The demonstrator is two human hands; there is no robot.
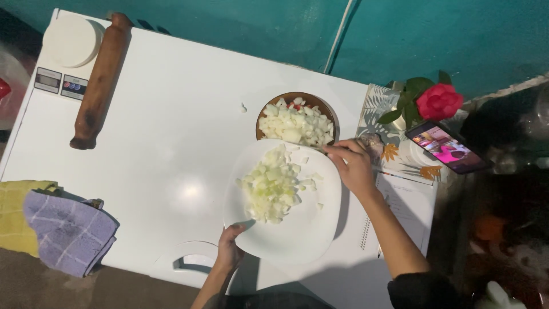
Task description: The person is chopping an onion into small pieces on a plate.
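Note:
My left hand (230, 249) grips the near rim of a white plate (306, 229) that carries a heap of chopped onion (271, 187). The plate hangs over the white table, its far edge by a brown wooden bowl (322, 109) filled with chopped onion and a few red pieces. My right hand (353, 165) is at the plate's far right rim, fingers closed on something thin; what it holds is hard to make out.
A wooden rolling pin (100, 80) and a white kitchen scale (67, 48) lie at the table's far left. Purple and yellow cloths (66, 229) hang at the left edge. A phone (447, 147), a red rose (439, 101) and a spiral notebook (403, 212) sit to the right.

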